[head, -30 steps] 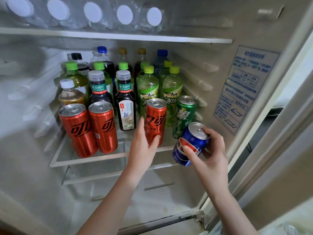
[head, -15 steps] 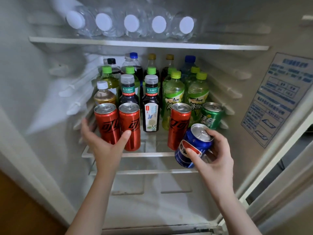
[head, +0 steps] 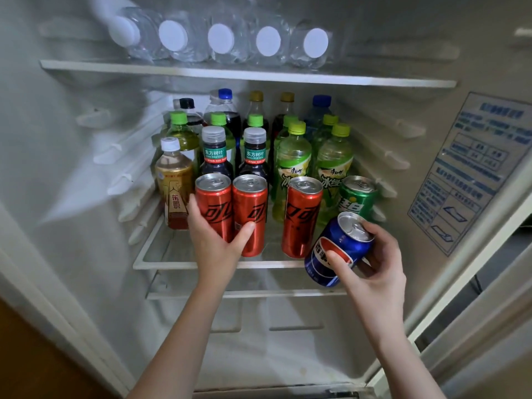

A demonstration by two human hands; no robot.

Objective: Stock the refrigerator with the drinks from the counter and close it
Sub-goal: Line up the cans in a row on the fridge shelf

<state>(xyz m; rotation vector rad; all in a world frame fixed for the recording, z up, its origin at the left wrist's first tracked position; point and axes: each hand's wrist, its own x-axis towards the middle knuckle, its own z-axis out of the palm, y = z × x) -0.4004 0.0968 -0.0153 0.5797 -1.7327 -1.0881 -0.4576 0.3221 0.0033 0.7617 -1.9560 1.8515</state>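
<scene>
Cupping red cans, seemingly, left hand, tilted blue can, right hand

Single head-worn, wide-angle view. It looks forward and slightly downward into the open refrigerator from close in front. The middle shelf lies at centre, the upper shelf near the top edge. Both forearms enter from below.

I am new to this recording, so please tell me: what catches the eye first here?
First, the tilted blue Pepsi can, held by the right hand before the right end of the glass shelf. Then the left hand, gripping two red Coca-Cola cans at that shelf's front. Above, five water bottles lie with white caps facing out.
</scene>
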